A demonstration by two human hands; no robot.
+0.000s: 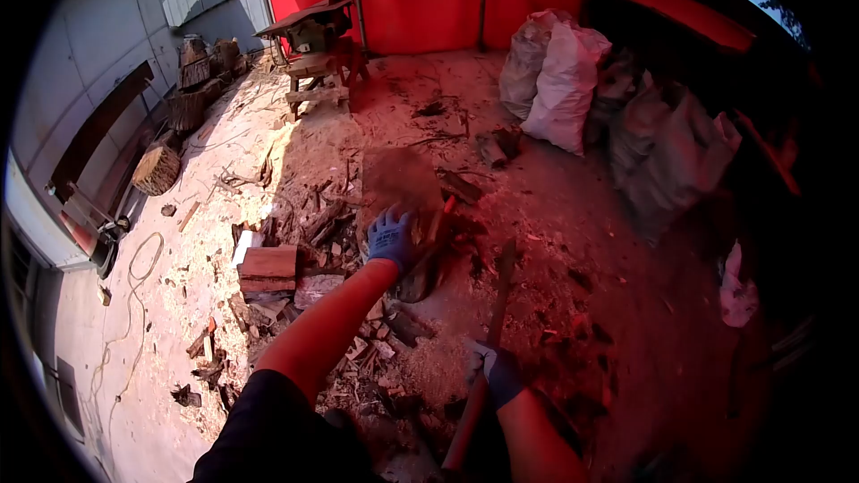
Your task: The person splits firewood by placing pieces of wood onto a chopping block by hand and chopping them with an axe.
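1. Closing around the long wooden handle (502,300), the gloved right grip (494,372) sits nearest the wearer; the handle slants up and away, and I can't tell what tool it belongs to.
2. Just beyond and to the left, the gloved left grip (392,236) lies on top of a chunk of wood (433,237), fingers spread. Whether it is clasping the wood, I can't tell. The chunk stands left of the handle's far end, its base lost in shadow.
3. Bark and wood scraps (362,358) litter the floor left of the handle. A squared wood block (268,266) lies among them, left of the left forearm.
4. Farther left, a thin cord (131,304) loops across the pale floor.
5. Beyond, on the right, bulging sacks (564,85) stand together.
6. Toward the back left, log rounds (157,169) line the wall, and a wooden bench (313,72) carries a machine with a slanted top (309,18).
7. Farthest off, a red tarp (416,0) hangs behind metal poles.
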